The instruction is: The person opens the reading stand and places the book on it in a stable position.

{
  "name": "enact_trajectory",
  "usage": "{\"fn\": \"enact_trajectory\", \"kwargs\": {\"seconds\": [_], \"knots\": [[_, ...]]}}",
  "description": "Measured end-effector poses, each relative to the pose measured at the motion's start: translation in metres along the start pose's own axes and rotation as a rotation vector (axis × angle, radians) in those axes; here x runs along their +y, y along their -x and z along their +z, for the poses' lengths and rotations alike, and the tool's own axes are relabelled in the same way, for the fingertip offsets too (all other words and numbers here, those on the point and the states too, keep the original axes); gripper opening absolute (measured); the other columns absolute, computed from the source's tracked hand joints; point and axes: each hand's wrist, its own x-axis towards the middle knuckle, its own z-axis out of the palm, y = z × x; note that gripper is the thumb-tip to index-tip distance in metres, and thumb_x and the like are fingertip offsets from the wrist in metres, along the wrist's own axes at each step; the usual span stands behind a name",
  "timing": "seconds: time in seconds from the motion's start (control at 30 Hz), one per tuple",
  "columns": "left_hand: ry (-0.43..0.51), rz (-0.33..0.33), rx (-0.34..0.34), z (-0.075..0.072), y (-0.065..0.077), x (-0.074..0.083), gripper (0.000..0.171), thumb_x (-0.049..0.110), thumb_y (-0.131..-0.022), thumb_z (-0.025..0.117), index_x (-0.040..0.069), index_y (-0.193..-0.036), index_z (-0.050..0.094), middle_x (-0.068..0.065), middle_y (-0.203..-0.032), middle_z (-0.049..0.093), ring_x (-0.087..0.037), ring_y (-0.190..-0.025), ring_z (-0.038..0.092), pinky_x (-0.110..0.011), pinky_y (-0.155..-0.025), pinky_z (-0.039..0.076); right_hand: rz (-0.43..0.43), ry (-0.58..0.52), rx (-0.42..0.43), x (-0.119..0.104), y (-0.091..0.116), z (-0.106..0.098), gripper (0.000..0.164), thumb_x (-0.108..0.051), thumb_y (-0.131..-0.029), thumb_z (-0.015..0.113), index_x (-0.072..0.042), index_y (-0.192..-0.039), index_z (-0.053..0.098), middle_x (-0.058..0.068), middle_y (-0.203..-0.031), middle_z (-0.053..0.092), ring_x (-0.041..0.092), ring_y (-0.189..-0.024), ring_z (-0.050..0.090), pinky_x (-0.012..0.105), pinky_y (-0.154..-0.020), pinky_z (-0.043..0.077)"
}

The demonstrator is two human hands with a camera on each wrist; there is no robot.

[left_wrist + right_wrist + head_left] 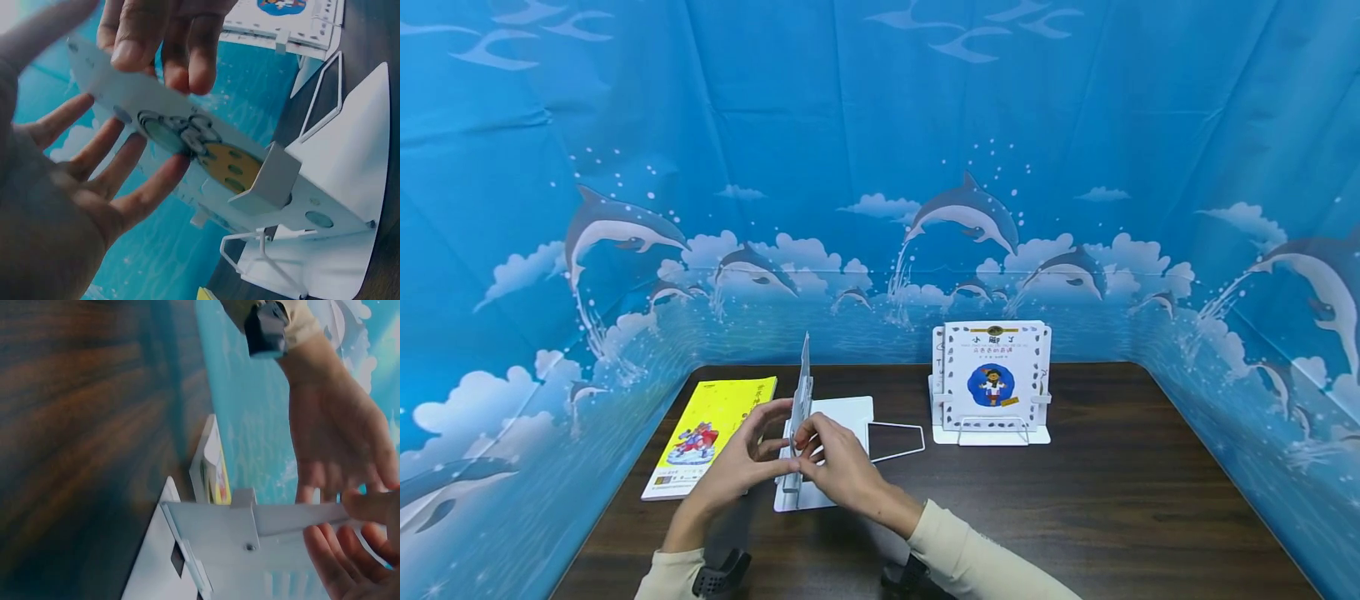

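A white book stand (846, 410) stands at the left middle of the table, its upright panel (805, 379) edge-on to the head view. In the left wrist view the panel's face carries a mouse-and-cheese print (231, 164), and a white clip (275, 178) sticks out from it. My left hand (733, 471) is at the panel's left side, with extended fingers touching the printed face. From the right, my right hand (846, 471) pinches the panel's near edge, its fingers against the plain back (219, 525). The thumbs nearly meet at that edge.
A yellow book (722, 425) lies flat left of the stand. To the right, a second white stand (937, 383) holds a white picture book (958, 367) upright. A wire loop (922, 437) juts rightward from the nearer stand. Blue dolphin-print curtain surrounds the dark wooden table (1112, 500).
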Motion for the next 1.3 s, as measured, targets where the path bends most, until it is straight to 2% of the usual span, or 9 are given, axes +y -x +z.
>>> {"fn": "enact_trajectory", "kwargs": {"seconds": [0.1, 0.2, 0.4, 0.53, 0.7, 0.87, 1.0, 1.17, 1.3], "knots": [[-0.028, 0.004, 0.052, 0.004, 0.0, 0.001, 0.076, 0.015, -0.092, 0.082, 0.012, -0.156, 0.041, -0.021, -0.16, 0.045, -0.048, -0.139, 0.051, -0.027, -0.095, 0.06, 0.009, -0.007, -0.066, 0.002, -0.005, -0.01, 0.023, -0.008, -0.097, 0.079, -0.01, -0.114, 0.063, 0.006, -0.11, 0.07, 0.0, -0.092, 0.066, 0.019, -0.085, 0.06], [-0.046, 0.016, 0.093, 0.007, 0.0, 0.002, 0.071, 0.011, -0.092, 0.082, 0.009, -0.152, 0.045, -0.021, -0.156, 0.05, -0.046, -0.136, 0.054, -0.024, -0.092, 0.06, 0.033, -0.012, -0.105, 0.008, -0.014, -0.025, 0.018, -0.012, -0.101, 0.075, -0.011, -0.117, 0.066, 0.004, -0.113, 0.071, 0.004, -0.096, 0.068, 0.018, -0.086, 0.059], [-0.102, 0.034, 0.114, 0.007, -0.001, 0.006, 0.069, 0.004, -0.091, 0.08, 0.009, -0.152, 0.047, -0.023, -0.153, 0.052, -0.044, -0.132, 0.058, -0.023, -0.092, 0.059, 0.092, -0.004, 0.019, 0.029, -0.041, -0.06, 0.014, -0.01, -0.105, 0.068, -0.009, -0.119, 0.068, 0.006, -0.112, 0.073, 0.015, -0.097, 0.07, 0.025, -0.082, 0.059], [-0.115, 0.036, 0.125, 0.005, 0.001, 0.006, 0.069, 0.0, -0.09, 0.079, 0.008, -0.151, 0.049, -0.022, -0.154, 0.053, -0.047, -0.134, 0.057, -0.022, -0.094, 0.058, 0.147, -0.002, 0.08, 0.042, -0.057, -0.074, 0.015, -0.013, -0.107, 0.065, -0.008, -0.121, 0.067, 0.008, -0.112, 0.073, 0.022, -0.097, 0.072, 0.03, -0.08, 0.058], [-0.117, 0.039, 0.104, 0.005, 0.001, 0.002, 0.071, 0.002, -0.089, 0.079, 0.009, -0.152, 0.049, -0.02, -0.156, 0.052, -0.048, -0.136, 0.056, -0.024, -0.096, 0.058, 0.208, -0.01, 0.131, 0.049, -0.073, -0.081, 0.021, -0.015, -0.108, 0.063, -0.009, -0.128, 0.064, 0.01, -0.119, 0.07, 0.023, -0.103, 0.071, 0.036, -0.085, 0.061], [-0.111, 0.061, 0.088, 0.005, -0.002, 0.003, 0.067, 0.003, -0.089, 0.079, 0.009, -0.15, 0.052, -0.019, -0.159, 0.052, -0.047, -0.139, 0.055, -0.024, -0.098, 0.058, 0.202, -0.018, 0.114, 0.048, -0.088, -0.087, 0.041, -0.015, -0.111, 0.058, -0.007, -0.15, 0.053, 0.016, -0.147, 0.061, 0.032, -0.133, 0.062, 0.045, -0.107, 0.056], [-0.103, 0.068, 0.077, 0.005, -0.002, 0.005, 0.063, 0.002, -0.089, 0.078, 0.009, -0.147, 0.054, -0.022, -0.16, 0.05, -0.048, -0.14, 0.053, -0.022, -0.097, 0.058, 0.186, -0.014, 0.077, 0.047, -0.097, -0.088, 0.049, -0.012, -0.112, 0.054, -0.009, -0.16, 0.044, 0.014, -0.16, 0.052, 0.031, -0.148, 0.052, 0.045, -0.118, 0.049], [-0.098, 0.063, 0.067, 0.003, -0.001, 0.005, 0.063, 0.002, -0.089, 0.077, 0.008, -0.148, 0.054, -0.023, -0.159, 0.049, -0.051, -0.14, 0.052, -0.021, -0.096, 0.057, 0.164, 0.014, 0.062, 0.047, -0.103, -0.084, 0.042, -0.01, -0.113, 0.052, -0.009, -0.155, 0.052, 0.013, -0.151, 0.061, 0.03, -0.138, 0.062, 0.044, -0.111, 0.055], [-0.073, 0.057, 0.036, 0.001, -0.002, 0.002, 0.063, 0.001, -0.09, 0.077, 0.009, -0.149, 0.055, -0.024, -0.158, 0.051, -0.053, -0.139, 0.052, -0.022, -0.094, 0.059, 0.17, 0.018, 0.085, 0.049, -0.104, -0.081, 0.035, -0.009, -0.111, 0.055, -0.007, -0.146, 0.058, 0.014, -0.138, 0.067, 0.029, -0.125, 0.068, 0.042, -0.104, 0.059]]}}
